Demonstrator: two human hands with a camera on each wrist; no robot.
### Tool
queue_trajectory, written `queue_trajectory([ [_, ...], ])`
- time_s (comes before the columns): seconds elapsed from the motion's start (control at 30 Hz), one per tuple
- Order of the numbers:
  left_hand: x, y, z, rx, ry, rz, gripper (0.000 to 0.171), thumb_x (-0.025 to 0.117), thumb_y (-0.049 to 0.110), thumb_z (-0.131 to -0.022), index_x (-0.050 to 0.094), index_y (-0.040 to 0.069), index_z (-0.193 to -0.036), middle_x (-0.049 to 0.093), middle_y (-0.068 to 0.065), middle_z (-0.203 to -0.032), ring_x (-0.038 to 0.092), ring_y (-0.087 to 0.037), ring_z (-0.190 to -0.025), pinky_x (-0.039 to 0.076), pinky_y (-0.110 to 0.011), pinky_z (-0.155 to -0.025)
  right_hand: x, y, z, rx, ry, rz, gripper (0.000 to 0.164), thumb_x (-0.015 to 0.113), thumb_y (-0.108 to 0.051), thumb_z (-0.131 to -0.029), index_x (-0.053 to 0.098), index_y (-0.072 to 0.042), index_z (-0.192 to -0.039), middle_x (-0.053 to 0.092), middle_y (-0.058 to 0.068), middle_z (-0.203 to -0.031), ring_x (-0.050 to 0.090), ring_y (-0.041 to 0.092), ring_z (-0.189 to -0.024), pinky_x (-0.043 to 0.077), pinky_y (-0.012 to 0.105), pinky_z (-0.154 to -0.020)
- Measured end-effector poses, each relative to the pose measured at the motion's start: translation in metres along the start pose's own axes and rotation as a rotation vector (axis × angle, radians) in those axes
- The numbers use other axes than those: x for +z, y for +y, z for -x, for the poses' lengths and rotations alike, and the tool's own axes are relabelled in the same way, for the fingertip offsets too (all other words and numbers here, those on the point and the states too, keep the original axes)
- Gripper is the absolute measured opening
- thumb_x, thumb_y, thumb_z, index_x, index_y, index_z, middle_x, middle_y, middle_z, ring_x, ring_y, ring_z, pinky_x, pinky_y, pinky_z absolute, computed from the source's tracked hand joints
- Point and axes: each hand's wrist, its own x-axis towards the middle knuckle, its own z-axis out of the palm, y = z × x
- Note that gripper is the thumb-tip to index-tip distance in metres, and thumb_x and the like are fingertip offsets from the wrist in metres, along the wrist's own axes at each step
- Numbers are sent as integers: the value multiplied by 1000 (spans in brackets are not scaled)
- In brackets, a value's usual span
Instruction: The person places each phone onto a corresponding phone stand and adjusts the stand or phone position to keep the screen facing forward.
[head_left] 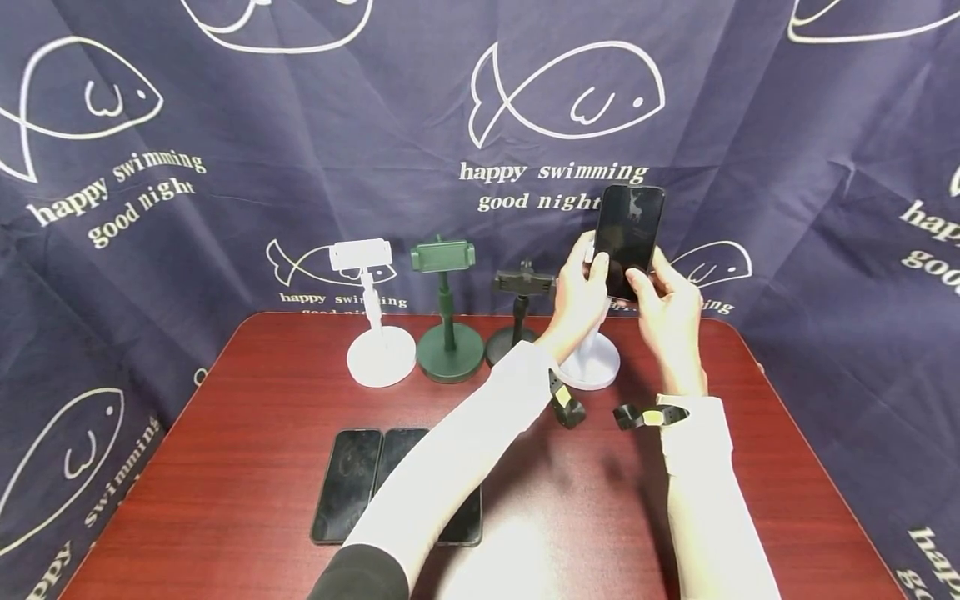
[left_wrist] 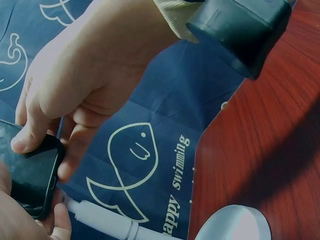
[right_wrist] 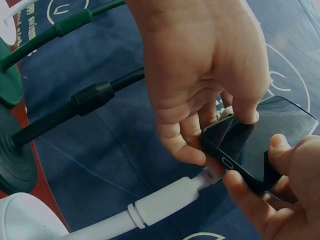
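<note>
Both hands hold a black smartphone (head_left: 632, 237) upright, screen facing me, at the top of the right-hand white phone stand (head_left: 592, 362). My left hand (head_left: 581, 287) has its thumb on the screen's left edge, its fingers curled behind. On the lower right of the screen lies the thumb of my right hand (head_left: 670, 312), with the other fingers behind the phone. In the right wrist view the stand's white pole (right_wrist: 167, 202) runs up to the phone's lower end. Most of the stand's clamp is hidden by the phone and hands.
To the left stand a black phone stand (head_left: 522, 287), a green one (head_left: 447, 317) and another white one (head_left: 375, 317), all with round bases. Black phones (head_left: 347, 487) lie side by side on the red-brown table (head_left: 247, 467), partly under my left forearm. Behind hangs a fish-patterned cloth (head_left: 405, 133).
</note>
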Motion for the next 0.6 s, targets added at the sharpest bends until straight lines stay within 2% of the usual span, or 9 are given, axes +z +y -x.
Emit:
queue_trajectory([
  [0.07,-1,0,-1,6,-9,19,35,53,12,-99,52,17,-134,66,-9,-94,58,-12,-71,47,-21,-65,0,8,-1,6,-9,18,43,67,-7,-91,60,-17,-132,69,14,-82,67,3,-68,55,18,-58],
  [0.17,-2,0,-2,19,-11,54,34,54,9,-98,53,13,-132,64,-10,-90,57,-12,-69,47,-19,-65,0,17,-3,0,-10,124,44,67,-14,-92,59,-22,-134,69,19,-85,64,-3,-68,54,15,-61],
  [0.3,-2,1,-3,36,-13,82,31,55,5,-97,55,10,-127,63,-11,-95,59,-10,-74,49,-18,-69,-4,20,-5,-19,-22,246,48,67,-18,-92,54,-17,-138,69,23,-85,59,-8,-65,46,9,-63],
  [0.43,0,2,-2,32,-7,85,30,56,4,-96,55,9,-126,62,-10,-93,57,-9,-73,48,-17,-68,-8,12,-5,-8,-64,232,51,66,-13,-93,50,-10,-141,68,26,-84,59,-7,-61,47,9,-59],
  [0.6,0,5,-2,-45,30,97,34,58,4,-95,55,10,-128,59,-8,-84,53,-9,-67,44,-18,-60,-10,11,-5,-43,-100,252,53,66,-12,-92,48,-9,-142,66,26,-79,58,-5,-55,47,8,-57],
])
